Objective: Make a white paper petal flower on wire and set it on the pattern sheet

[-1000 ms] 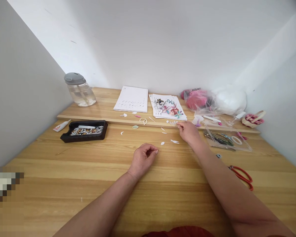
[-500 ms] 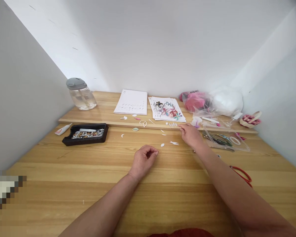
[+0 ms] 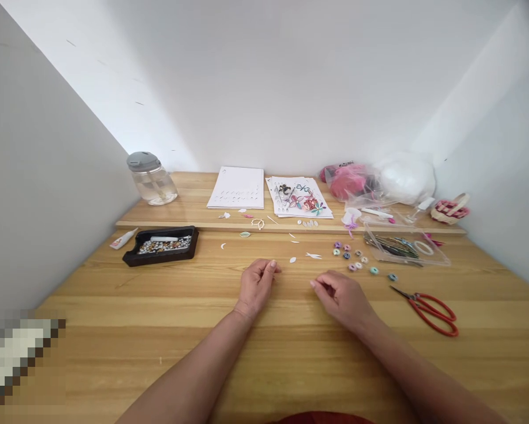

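My left hand [image 3: 256, 285] rests on the wooden table [image 3: 114, 330] with its fingers curled in and nothing visible in them. My right hand [image 3: 340, 296] lies close beside it, its fingers pinched together on something too small to make out. Just beyond my hands lie small white paper petals [image 3: 312, 255]. A scatter of several small coloured paper coils [image 3: 355, 259] lies to the right of them. More tiny white pieces [image 3: 308, 223] sit on the raised shelf edge.
Red scissors [image 3: 429, 307] lie at the right. A clear box of paper strips [image 3: 401, 247], a black tray of beads [image 3: 162, 245], a glue tube [image 3: 123, 238], a water jar [image 3: 152, 178], white sheets [image 3: 238, 187], a flower-pattern sheet [image 3: 299, 197], bags [image 3: 356, 179] and a small basket [image 3: 449, 210] stand farther back.
My right hand has drawn back from the shelf edge to the table near my left hand, uncovering the coloured coils. The camera has tilted slightly.
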Available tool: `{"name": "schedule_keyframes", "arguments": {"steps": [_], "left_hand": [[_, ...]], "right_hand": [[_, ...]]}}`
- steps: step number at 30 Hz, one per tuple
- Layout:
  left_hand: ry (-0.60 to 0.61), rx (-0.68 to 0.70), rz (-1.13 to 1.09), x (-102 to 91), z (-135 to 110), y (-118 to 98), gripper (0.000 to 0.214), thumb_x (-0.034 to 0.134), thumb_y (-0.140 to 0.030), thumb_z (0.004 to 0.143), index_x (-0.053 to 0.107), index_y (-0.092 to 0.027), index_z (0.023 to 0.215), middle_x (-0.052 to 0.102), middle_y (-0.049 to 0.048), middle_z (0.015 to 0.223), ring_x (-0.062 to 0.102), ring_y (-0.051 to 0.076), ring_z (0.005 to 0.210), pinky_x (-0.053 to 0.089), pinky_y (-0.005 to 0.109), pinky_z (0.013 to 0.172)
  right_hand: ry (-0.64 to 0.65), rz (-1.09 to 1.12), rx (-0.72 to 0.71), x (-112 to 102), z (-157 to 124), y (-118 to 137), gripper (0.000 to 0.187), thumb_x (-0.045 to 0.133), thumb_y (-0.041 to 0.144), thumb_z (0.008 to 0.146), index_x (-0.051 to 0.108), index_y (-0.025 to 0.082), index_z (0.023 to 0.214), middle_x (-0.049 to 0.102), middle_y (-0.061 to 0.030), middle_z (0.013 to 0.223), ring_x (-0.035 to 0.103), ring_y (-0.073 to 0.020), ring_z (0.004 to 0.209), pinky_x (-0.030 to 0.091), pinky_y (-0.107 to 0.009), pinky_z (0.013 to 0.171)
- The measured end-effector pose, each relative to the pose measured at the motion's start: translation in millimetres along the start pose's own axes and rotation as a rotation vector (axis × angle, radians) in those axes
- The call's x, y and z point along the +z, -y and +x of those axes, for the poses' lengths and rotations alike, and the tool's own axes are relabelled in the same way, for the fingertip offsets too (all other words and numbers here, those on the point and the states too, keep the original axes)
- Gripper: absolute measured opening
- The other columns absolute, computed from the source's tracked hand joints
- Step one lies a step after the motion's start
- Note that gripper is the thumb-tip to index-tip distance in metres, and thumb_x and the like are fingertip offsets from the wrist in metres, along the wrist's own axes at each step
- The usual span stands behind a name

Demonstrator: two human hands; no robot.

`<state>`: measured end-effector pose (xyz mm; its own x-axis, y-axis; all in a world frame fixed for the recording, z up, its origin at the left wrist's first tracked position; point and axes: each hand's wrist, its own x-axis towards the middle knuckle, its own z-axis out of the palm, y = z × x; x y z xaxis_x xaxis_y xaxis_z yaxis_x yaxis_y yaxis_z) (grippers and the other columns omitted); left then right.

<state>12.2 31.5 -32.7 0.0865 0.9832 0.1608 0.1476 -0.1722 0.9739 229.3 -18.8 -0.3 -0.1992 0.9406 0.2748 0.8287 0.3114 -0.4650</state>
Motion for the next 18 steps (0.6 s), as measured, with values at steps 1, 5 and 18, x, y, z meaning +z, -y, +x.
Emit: {"name": "schedule_keyframes", "arguments": {"steps": [1, 5, 18], "left_hand": [[0.0, -0.014, -0.025, 1.1, 0.4, 2.5, 0.031, 0.051, -0.042, 0.089, 0.069, -0.017, 0.083, 0.068, 0.0045, 0.085, 0.06, 0.014, 0.073, 0.047, 0.026, 0.072], [-0.021, -0.037, -0.108, 5.3, 1.3, 7.0, 0.023, 0.06, -0.034, 0.084, 0.065, -0.018, 0.1, 0.068, 0.0061, 0.097, 0.061, 0.014, 0.08, 0.049, 0.025, 0.073], [-0.25, 0.025, -0.12, -5.4, 10.6, 3.1, 0.02, 0.058, -0.021, 0.083, 0.066, -0.016, 0.1, 0.064, 0.003, 0.075, 0.06, 0.012, 0.07, 0.047, 0.024, 0.07]], "right_hand": [[0.009, 0.018, -0.018, 4.1, -2.8, 0.4, 0.033, 0.046, 0.035, 0.096, 0.054, 0.019, 0.068, 0.056, -0.0018, 0.066, 0.05, -0.0153, 0.065, 0.035, -0.028, 0.064], [-0.018, 0.04, -0.007, 16.0, -1.8, -3.9, 0.03, 0.046, 0.036, 0.095, 0.055, 0.019, 0.071, 0.057, -0.0018, 0.07, 0.051, -0.0156, 0.068, 0.035, -0.027, 0.065], [-0.067, -0.009, 0.064, 22.5, 3.0, -11.9, 0.034, 0.049, 0.046, 0.091, 0.057, 0.021, 0.069, 0.061, -0.0003, 0.065, 0.051, -0.0154, 0.059, 0.032, -0.027, 0.058]]}}
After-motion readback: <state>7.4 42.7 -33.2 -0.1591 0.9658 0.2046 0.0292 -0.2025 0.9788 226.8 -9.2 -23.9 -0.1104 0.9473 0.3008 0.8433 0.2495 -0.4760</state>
